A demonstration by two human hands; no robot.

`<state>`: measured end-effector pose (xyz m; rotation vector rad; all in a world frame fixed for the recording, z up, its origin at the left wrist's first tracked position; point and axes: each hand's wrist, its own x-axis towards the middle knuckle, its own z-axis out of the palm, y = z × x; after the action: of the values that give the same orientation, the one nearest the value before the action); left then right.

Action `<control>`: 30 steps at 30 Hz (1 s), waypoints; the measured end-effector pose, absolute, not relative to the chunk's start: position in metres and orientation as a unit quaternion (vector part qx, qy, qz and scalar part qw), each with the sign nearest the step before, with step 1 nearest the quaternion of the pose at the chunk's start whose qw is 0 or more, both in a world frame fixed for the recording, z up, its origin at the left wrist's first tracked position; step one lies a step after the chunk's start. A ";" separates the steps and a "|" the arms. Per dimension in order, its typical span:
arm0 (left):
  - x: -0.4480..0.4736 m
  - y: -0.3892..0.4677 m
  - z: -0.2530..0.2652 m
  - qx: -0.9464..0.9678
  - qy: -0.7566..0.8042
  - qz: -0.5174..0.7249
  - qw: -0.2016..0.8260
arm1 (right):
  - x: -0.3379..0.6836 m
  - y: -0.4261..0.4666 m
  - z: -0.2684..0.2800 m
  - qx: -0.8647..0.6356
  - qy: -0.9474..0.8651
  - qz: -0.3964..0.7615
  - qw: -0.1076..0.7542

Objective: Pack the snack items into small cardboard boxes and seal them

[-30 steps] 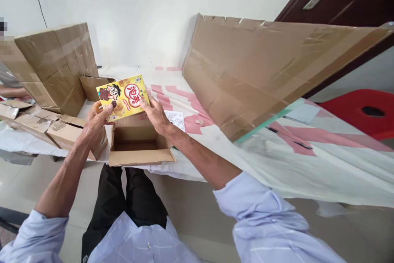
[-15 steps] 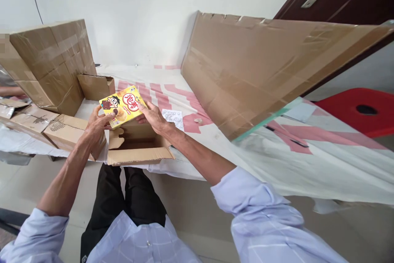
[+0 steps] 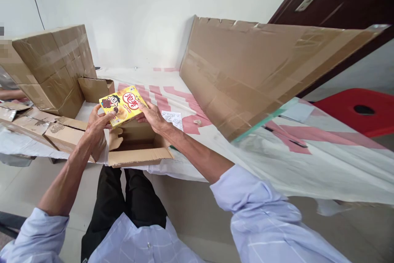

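A yellow snack box point(image 3: 123, 105) with a cartoon figure and red lettering is held up between my two hands. My left hand point(image 3: 99, 121) grips its left lower corner, thumb on the front face. On the right edge, my right hand point(image 3: 152, 116) is closed around it, with some fingers hidden behind. Just below the snack box stands an open cardboard box point(image 3: 140, 157), its front flap folded outward. Its inside looks dark and is partly covered by the snack box and my right hand.
Left of me are more cardboard boxes point(image 3: 66, 131) and a tall taped carton stack point(image 3: 46, 66). A large cardboard panel point(image 3: 261, 66) leans on the right. A printed sheet point(image 3: 172, 119) lies on the covered table point(image 3: 227, 154). A red stool point(image 3: 357, 101) stands far right. Someone's arm point(image 3: 12, 94) shows far left.
My view has shifted very slightly. Both hands keep their hold on the snack box, which stays in nearly the same place above the open carton.
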<state>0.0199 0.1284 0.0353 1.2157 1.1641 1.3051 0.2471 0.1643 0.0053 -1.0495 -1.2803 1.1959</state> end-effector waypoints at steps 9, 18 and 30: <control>0.030 0.094 0.080 0.608 0.348 0.558 0.444 | 0.293 0.120 0.065 -0.319 -0.650 0.465 0.509; 0.019 0.060 0.048 0.851 0.354 0.316 0.226 | 0.394 0.084 0.036 -0.399 -0.591 0.345 0.610; -0.010 0.037 0.004 0.917 0.364 0.162 -0.019 | 0.518 0.045 -0.103 -0.548 -0.504 0.356 0.565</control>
<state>-0.0104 0.0370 0.0036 2.9167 1.1576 0.5164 0.5184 0.0450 -0.1026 -1.2882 -1.1846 0.8381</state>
